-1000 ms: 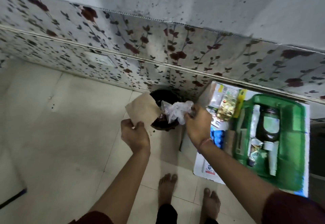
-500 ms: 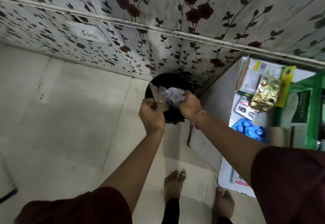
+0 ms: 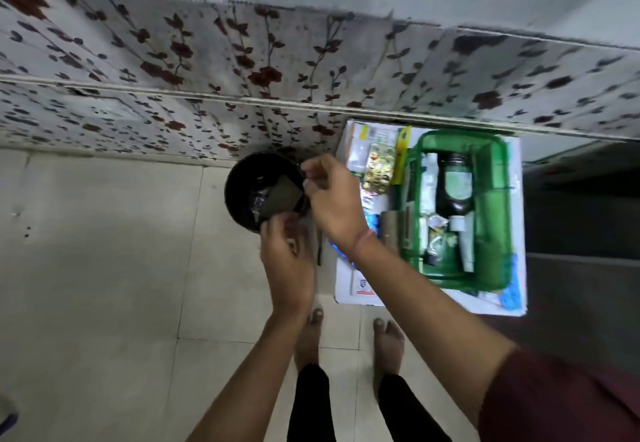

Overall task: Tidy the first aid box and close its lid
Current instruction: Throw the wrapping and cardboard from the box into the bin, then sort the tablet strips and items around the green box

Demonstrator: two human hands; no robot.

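Note:
The green first aid box (image 3: 498,206) stands open on a white surface (image 3: 517,164) at the right. Inside it lie a dark bottle (image 3: 453,188), white tubes (image 3: 465,251) and small packets. Left of the box sit a gold blister pack (image 3: 381,167) and a blue pack (image 3: 374,223). A black bin (image 3: 239,195) stands on the floor by the wall, with a brown card piece (image 3: 282,195) and crumpled plastic (image 3: 258,200) inside. My left hand (image 3: 287,258) hovers at the bin's near rim, fingers loosely curled and holding nothing. My right hand (image 3: 332,202) is over the bin's right rim, also holding nothing.
A flower-patterned tiled wall (image 3: 242,77) runs behind the bin and the white surface. Pale floor tiles (image 3: 104,268) spread to the left. My bare feet (image 3: 388,337) stand just below the hands. A dark area (image 3: 581,233) lies right of the white surface.
The brown card and the crumpled plastic have left my hands and now lie in the bin. Both hands have pulled back slightly toward me and the view has swung right.

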